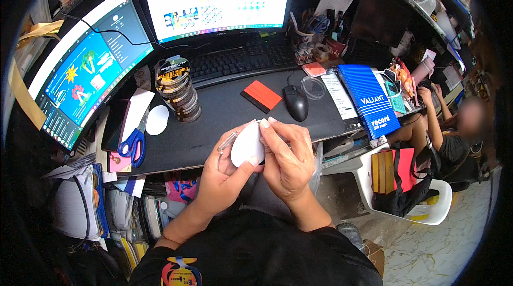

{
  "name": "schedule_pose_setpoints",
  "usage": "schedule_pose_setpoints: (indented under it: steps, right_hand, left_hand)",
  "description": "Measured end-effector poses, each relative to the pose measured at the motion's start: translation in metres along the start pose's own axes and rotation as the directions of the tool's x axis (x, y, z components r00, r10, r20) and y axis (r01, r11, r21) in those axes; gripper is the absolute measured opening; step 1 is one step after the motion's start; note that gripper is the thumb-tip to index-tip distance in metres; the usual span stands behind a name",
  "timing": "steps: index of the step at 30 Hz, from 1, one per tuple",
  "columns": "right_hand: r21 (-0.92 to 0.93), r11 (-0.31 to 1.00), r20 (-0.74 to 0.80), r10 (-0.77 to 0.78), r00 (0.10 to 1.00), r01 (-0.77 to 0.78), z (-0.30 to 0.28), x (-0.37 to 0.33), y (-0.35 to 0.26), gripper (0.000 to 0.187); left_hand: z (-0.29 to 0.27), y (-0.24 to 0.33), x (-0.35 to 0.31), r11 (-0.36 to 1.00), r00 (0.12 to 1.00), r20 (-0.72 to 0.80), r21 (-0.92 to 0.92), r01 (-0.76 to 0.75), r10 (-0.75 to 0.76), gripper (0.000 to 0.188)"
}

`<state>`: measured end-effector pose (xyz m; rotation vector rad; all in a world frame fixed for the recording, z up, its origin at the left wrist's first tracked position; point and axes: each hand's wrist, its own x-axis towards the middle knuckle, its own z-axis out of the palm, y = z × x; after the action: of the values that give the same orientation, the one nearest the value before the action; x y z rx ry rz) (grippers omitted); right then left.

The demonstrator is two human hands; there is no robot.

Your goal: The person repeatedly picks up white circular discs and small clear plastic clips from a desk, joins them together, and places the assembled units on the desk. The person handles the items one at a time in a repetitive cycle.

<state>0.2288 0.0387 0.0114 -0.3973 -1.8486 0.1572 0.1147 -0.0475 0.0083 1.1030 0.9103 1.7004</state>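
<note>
A white round disc (247, 146) is held up between my hands, above the near edge of the dark desk. My left hand (222, 179) grips it from the left and below, with the thumb lying across its lower part. A clear plastic edge piece (228, 142) shows beside the left fingers. My right hand (291, 160) pinches the disc's upper right edge between thumb and fingertips. Beyond them, a stack of round medal-like pieces (181, 96) stands at left, with another white disc (157, 120) lying beside it. A red squeegee card (262, 97) lies ahead.
A black mouse (295, 103), a clear ring (312, 88) and a blue record book (368, 100) lie rightward. Blue scissors (133, 146) lie at left. Two lit monitors (216, 2) and a keyboard (243, 64) stand behind. A person (459, 141) sits far right, past a white chair (441, 200).
</note>
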Motion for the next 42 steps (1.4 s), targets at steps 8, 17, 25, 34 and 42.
schedule_pose_setpoints:
  steps: [8,17,25,34,42]
  right_hand:
    - [-0.024,0.997,-0.004,-0.072,0.997,0.072,-0.001,-0.003,-0.004,0.035]
    - [0.270,0.913,0.326,0.212,0.921,-0.306,-0.005,-0.004,0.017,0.034]
    - [0.315,0.823,0.471,0.296,0.831,-0.472,0.002,0.003,0.020,0.031]
    - [0.352,0.714,0.376,0.484,0.790,-0.605,-0.001,-0.007,0.021,0.027]
    - [0.675,0.217,0.476,0.603,0.640,-0.706,-0.005,-0.017,0.018,0.015]
  left_hand:
    - [-0.003,0.003,0.007,0.999,0.999,-0.040,0.043,-0.010,0.012,0.054]
    - [-0.028,-0.001,0.024,0.964,0.966,0.007,0.063,0.258,-0.259,0.065]
    - [-0.025,-0.006,0.027,0.919,0.990,-0.013,0.370,0.138,-0.144,0.042]
    - [-0.026,-0.002,0.032,0.980,0.992,-0.030,0.154,0.123,-0.120,0.038]
    - [-0.021,0.010,0.024,0.981,0.992,-0.108,0.178,0.076,-0.057,0.033]
